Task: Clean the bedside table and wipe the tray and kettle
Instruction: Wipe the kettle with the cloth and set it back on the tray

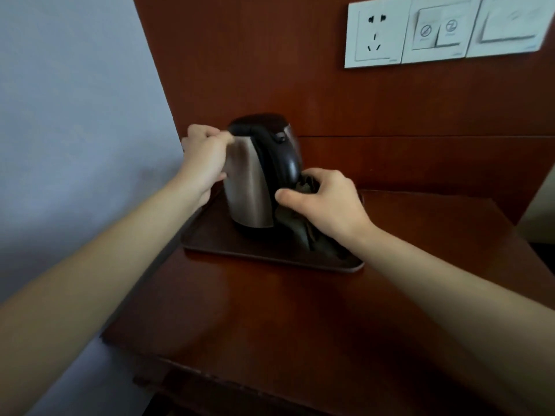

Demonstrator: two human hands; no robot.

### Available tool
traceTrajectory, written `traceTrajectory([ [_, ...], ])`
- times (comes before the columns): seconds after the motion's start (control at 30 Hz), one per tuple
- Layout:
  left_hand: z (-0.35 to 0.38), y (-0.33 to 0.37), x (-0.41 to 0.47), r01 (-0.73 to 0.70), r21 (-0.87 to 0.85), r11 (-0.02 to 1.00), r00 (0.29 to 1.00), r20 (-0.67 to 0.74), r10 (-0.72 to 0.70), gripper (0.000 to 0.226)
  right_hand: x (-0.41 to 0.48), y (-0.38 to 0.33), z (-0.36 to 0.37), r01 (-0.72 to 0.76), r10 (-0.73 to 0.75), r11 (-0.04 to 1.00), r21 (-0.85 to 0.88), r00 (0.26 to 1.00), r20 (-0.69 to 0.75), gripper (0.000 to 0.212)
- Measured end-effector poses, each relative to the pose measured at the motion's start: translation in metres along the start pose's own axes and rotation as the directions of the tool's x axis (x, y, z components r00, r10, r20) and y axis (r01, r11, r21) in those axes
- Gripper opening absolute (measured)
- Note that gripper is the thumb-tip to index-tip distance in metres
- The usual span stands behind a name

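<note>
- Clearly, the left hand (207, 157) is clamped on the electric kettle (249, 187). Its fingers curl over the top edge on the side away from the handle (285, 163), and the palm lies against the steel wall.
- The right hand (327, 202) grips a bunched dark cloth (303, 232), thumb and fingers closed round it. It presses the cloth to the kettle's lower flank just below the handle, and the loose end trails down onto the tray.
- The kettle stands on the brown tray (270, 259), towards its back. The tray sits on the dark wooden bedside table (270, 310), close to the wall corner.
- Above, on the wood panel, are a white wall socket (375, 34) and a switch plate (438, 28). No cord is visible.
- Judged step: wiping the kettle body. The tray and table top are probably yet to be wiped.
- Risks: polished steel is slick, so a hard sideways rub could tip the kettle or slide it across the tray if the bracing hand slackens. The trailing cloth might catch under the base. Any water inside, which cannot be seen, could spill onto the wood.
</note>
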State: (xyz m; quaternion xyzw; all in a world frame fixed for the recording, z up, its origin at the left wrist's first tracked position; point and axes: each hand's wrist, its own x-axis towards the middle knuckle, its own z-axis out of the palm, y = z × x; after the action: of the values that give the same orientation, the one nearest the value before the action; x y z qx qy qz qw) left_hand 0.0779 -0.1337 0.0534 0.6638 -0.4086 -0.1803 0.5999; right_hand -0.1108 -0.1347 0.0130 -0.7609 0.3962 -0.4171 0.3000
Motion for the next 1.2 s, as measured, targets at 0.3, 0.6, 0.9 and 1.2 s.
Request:
traceTrajectory([
  [0.3,0.025,0.008,-0.079,-0.088,0.174,0.981,0.982,0.181,0.056,0.053,-0.014,0.024,-0.032,0.023,0.171,0.861,-0.509,0.928,0.331,0.028],
  [0.6,-0.022,-0.002,-0.057,-0.052,0.047,0.998,0.979,0.199,0.042,0.033,-0.012,0.046,-0.044,-0.055,0.293,0.854,-0.518,0.873,0.390,0.022],
  [0.9,-0.054,-0.014,-0.034,-0.079,0.068,0.995,0.953,0.297,0.055,0.033,-0.012,0.054,-0.042,-0.064,0.280,0.853,-0.518,0.894,0.351,0.020],
  [1.2,-0.051,-0.016,-0.031,-0.070,0.095,0.993,0.933,0.359,0.031,0.021,-0.034,0.065,-0.095,0.319,-0.300,0.936,-0.150,0.944,0.137,0.016],
])
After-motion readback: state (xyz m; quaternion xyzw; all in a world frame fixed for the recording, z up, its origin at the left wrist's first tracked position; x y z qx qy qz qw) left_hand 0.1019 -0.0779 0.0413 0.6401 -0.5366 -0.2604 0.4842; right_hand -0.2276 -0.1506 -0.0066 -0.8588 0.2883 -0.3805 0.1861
